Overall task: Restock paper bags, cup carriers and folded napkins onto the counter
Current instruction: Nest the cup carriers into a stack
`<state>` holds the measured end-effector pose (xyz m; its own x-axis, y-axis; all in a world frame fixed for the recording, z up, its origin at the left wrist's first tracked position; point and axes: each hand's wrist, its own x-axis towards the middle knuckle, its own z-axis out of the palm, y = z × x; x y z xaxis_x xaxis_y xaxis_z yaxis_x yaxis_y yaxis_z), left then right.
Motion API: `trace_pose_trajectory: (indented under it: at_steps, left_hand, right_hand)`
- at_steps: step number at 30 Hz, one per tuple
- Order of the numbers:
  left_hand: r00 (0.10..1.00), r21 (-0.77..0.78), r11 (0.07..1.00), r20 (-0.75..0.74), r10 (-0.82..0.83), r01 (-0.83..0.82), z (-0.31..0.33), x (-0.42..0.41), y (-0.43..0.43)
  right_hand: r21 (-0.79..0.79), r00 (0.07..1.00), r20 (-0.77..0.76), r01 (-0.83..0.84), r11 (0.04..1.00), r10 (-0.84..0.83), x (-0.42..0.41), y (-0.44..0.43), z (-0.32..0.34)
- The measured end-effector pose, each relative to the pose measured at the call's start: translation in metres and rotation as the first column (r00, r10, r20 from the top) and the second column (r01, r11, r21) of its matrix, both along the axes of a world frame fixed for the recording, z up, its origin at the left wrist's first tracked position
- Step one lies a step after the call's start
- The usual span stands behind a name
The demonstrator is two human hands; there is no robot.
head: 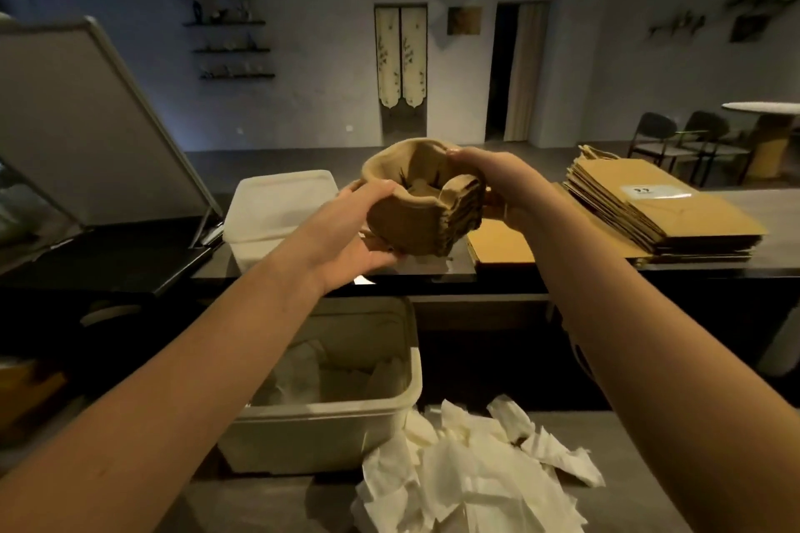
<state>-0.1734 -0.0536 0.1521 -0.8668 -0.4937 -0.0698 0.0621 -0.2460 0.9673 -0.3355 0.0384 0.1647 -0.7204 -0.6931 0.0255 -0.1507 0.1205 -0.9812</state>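
- Loose napkins [472, 476] lie crumpled in a heap on the near lower surface [627, 467]. Not folded yet. They sit just right of a plastic bin [320, 428] with more white paper inside.
- Both forearms reach forward over that bin, toward the counter surface [779, 225].
- Cup carriers [422, 208]: brown nested stack, held in the air between both hands, above the front part of the counter.
- Left hand [359, 229]: fingers curled under the stack's near-left side, taking the weight from below.
- Right hand [498, 182]: wrapped on the far-right side, thumb hooked over the top rim. Neither hand has anything else in it.
- The stack looks tilted, with its hollow side turned up and toward me. The layered edges show on the right flank.
- Key relation: the drop spot is straight below the stack, in the gap between the white lidded tub [277, 208] on the left and the paper bags [662, 208] on the right.
- A flat brown sheet [502, 247] lies under my right hand, probably another bag. It takes up the right part of that gap.
- Paper bags are stacked flat, well right of the carriers, and look placed.
- My read: the carrier step is in hand, with a short lowering move to come. Level the stack first and favour the left part of the gap.
- Risk: the tilted stack could fan out on the right flank when the right hand lets go.
- A tilted screen [86, 121] stands far left, out of the way.
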Motion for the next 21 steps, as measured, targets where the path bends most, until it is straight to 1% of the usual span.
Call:
trace_pose_trajectory:
  at_steps: [3,6,11,15,18,21]
  left_hand:
    - [1.0,0.039,0.999,-0.018,0.022,-0.021,0.002,-0.006,-0.006]
    - [0.999,0.041,0.998,-0.02,0.038,-0.037,-0.001,-0.015,-0.019]
    - [0.998,-0.014,0.999,-0.05,0.035,-0.036,-0.001,-0.025,-0.033]
    - [0.995,-0.042,0.998,-0.092,0.04,-0.044,0.003,-0.03,-0.043]
    - [0.994,-0.01,0.998,-0.091,0.059,-0.06,0.003,-0.032,-0.046]
    - [0.995,0.035,0.997,-0.072,0.074,-0.072,0.0,-0.033,-0.043]
  right_hand:
    - [-0.001,1.0,0.002,-0.001,1.0,0.001,-0.016,-0.017,0.005]
    - [-0.008,0.999,0.04,-0.027,1.0,0.027,-0.034,-0.037,0.005]
    - [-0.032,0.987,0.132,-0.092,0.995,0.095,-0.053,-0.066,0.004]
    - [-0.034,0.974,0.201,-0.096,0.995,0.101,-0.063,-0.085,0.008]
    - [-0.038,0.968,0.222,-0.106,0.994,0.112,-0.067,-0.096,0.008]
    - [-0.004,0.964,0.217,-0.157,0.988,0.154,-0.072,-0.103,0.003]
